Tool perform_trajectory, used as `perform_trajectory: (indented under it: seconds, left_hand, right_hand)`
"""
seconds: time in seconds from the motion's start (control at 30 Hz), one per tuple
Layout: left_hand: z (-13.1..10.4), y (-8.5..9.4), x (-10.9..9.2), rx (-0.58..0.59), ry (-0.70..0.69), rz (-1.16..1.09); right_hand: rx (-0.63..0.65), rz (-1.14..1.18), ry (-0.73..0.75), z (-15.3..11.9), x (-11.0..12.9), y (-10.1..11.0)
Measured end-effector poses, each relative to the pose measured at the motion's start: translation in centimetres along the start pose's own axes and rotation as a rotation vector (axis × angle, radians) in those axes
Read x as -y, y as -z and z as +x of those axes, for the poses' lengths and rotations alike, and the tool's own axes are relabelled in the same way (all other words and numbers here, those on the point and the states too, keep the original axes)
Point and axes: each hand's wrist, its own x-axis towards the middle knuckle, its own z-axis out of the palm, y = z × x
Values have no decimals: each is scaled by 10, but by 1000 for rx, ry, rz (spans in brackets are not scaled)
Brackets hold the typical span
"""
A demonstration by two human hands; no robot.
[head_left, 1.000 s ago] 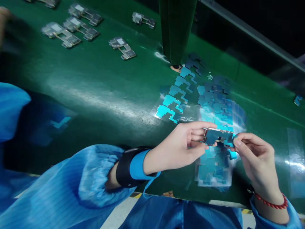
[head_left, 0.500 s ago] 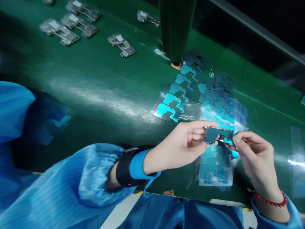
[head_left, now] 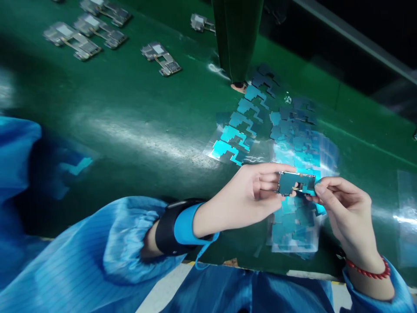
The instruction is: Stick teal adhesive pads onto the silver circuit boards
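Observation:
A small circuit board (head_left: 288,182) with a dark teal face and a notch in its lower edge is held between my two hands. My left hand (head_left: 250,191) grips its left end, with the fingers partly behind it. The thumb and fingertips of my right hand (head_left: 345,206) pinch its right end. Below the board lie clear sheets of blue-green die-cut stickers (head_left: 295,232), stacked and partly covered by my hands. Another sticker sheet (head_left: 223,150), with a column of bright cyan shapes, is just beyond my left hand.
Several circuit boards (head_left: 161,58) lie at the upper left of the green table mat (head_left: 130,104). A dark green upright post (head_left: 237,39) stands beyond the stickers. Another person's blue sleeve (head_left: 18,152) is at the left edge. More clear film (head_left: 407,217) lies at the far right.
The view has shifted slightly, and both hands with the board appear a little further left. My grip on the board looks the same.

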Motion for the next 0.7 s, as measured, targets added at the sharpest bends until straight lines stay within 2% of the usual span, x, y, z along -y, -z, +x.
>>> perform_trajectory:
  seconds: [0.7]
  left_hand:
    - [-1, 3, 5, -6, -70, 58]
  right_hand:
    - [27, 31, -12, 0, 0, -1]
